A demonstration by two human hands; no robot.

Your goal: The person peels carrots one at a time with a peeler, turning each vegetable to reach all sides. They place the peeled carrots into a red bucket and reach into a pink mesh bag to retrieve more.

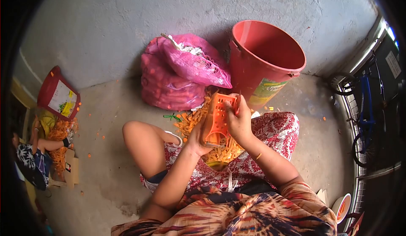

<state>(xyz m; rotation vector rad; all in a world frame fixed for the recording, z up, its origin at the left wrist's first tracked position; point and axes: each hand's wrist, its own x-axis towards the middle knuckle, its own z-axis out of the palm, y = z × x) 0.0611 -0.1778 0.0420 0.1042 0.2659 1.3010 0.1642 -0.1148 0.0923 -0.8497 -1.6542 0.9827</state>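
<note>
An orange plastic tool with a perforated face (220, 115) is held up between my two hands, above my lap. My left hand (198, 139) is wrapped round its lower left side. At the upper right, my right hand (240, 121) is closed, with the thumb on the tool's edge and a small orange-red piece at the fingers, too small to name. Under and behind the hands lies a pile of cut orange pieces (186, 124), partly hidden by my arms.
A pink mesh sack (171, 90) and a large red bin (258, 62) stand by the wall. At the far left, a seated person (42, 151) is beside a tilted red container (48, 96). A blue bicycle (366, 104) is at right.
</note>
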